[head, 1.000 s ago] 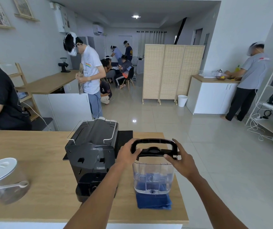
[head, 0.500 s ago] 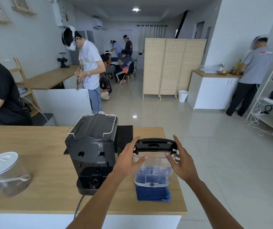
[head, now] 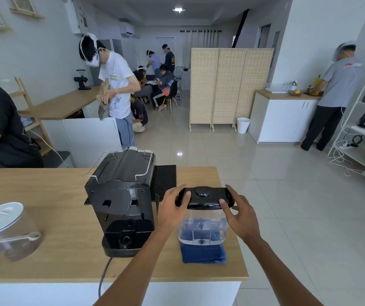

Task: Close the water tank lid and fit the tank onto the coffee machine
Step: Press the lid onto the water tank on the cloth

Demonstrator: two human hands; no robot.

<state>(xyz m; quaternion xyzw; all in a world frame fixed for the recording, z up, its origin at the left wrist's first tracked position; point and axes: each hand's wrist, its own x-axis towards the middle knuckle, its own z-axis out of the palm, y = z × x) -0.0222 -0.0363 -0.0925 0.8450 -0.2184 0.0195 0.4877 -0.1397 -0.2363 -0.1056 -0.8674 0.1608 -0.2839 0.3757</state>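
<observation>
Since the earlier frame the lid (head: 204, 196) has swung down flat onto the water tank (head: 202, 226), which stands on a blue cloth (head: 203, 253) beside the coffee machine (head: 122, 195). Left hand (head: 172, 208) and right hand (head: 241, 214) clasp the lid's ends. The rigid, smooth, clear plastic tank looks light; grip its side walls.

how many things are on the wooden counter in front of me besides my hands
5: coffee machine at centre, black mat behind it, clear water tank to its right on a blue cloth, lidded clear jar at far left. More may be hidden behind the machine.
</observation>
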